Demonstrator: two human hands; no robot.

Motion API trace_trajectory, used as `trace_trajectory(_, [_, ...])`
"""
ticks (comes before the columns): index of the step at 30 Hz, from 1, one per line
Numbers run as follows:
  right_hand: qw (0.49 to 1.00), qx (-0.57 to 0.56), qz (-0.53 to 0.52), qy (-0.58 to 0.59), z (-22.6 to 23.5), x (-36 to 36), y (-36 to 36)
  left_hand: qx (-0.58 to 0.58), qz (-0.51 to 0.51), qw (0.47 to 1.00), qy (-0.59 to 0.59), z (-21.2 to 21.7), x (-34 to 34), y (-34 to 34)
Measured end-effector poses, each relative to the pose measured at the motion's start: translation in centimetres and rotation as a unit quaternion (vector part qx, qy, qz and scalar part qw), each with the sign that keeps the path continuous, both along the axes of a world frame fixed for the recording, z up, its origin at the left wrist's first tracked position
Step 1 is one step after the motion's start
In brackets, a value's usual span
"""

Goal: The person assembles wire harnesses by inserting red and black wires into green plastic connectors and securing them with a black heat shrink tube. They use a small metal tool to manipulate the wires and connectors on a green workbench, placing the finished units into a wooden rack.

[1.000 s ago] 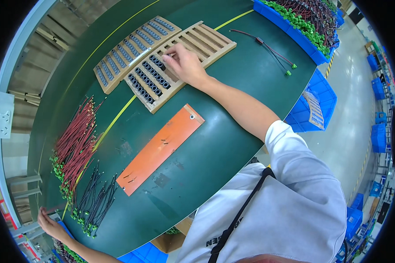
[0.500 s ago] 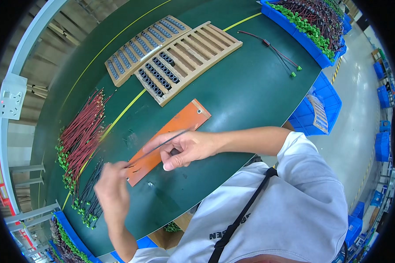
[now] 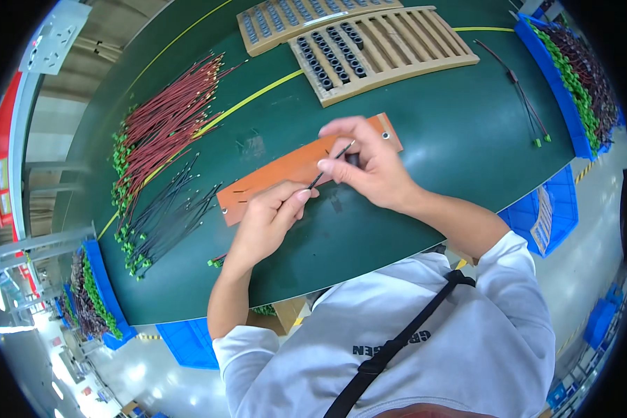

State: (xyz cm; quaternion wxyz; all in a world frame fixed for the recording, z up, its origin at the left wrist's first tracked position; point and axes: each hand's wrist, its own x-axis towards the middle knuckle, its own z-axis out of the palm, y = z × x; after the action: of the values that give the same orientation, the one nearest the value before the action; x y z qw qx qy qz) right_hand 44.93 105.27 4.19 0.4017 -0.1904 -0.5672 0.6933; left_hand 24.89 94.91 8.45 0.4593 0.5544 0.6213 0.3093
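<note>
Black wire [image 3: 317, 180] is slanting over the orange board [image 3: 296, 167]; I'm watching the left hand [image 3: 270, 212] pinching it, apparently for steadiness, the right hand [image 3: 380, 171] cupping a dark piece [image 3: 353, 160] in curled fingers.

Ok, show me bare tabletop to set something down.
A wide patch right of the orange board, bordered by the slotted wooden rack, the loose cable and the right forearm. A smaller one between the red wires and the orange board. Left is crowded: red wires, black wires.
</note>
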Motion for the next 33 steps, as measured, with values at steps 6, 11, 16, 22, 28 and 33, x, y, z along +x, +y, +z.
trace_trajectory(6, [0.995, 0.068, -0.01, -0.077, 0.4, 0.2, 0.6, 0.003, 0.008, 0.999, -0.046, -0.9, 0.0, 0.1])
trace_trajectory(11, [0.987, 0.092, 0.031, -0.124, -0.1, 0.5, 0.9, 0.023, 0.012, 0.998, -0.053, -1.4, 0.1, 0.3])
trace_trajectory(16, [0.999, 0.027, 0.031, 0.011, -0.6, 0.2, 1.6, 0.083, 0.031, 0.996, -0.007, -1.2, -0.6, 0.1])
trace_trajectory(22, [0.986, -0.154, 0.008, 0.059, 0.8, 0.3, 1.9, 0.114, 0.047, 0.992, 0.019, -1.4, -1.2, 0.0])
trace_trajectory(28, [0.985, -0.16, -0.004, 0.061, 0.7, 0.1, 1.9, 0.146, 0.04, 0.985, 0.079, -1.2, -0.6, 0.1])
trace_trajectory(33, [0.986, -0.157, -0.023, 0.053, 0.4, -0.2, 1.6, 0.163, 0.032, 0.98, 0.109, -1.4, -0.5, 0.0])
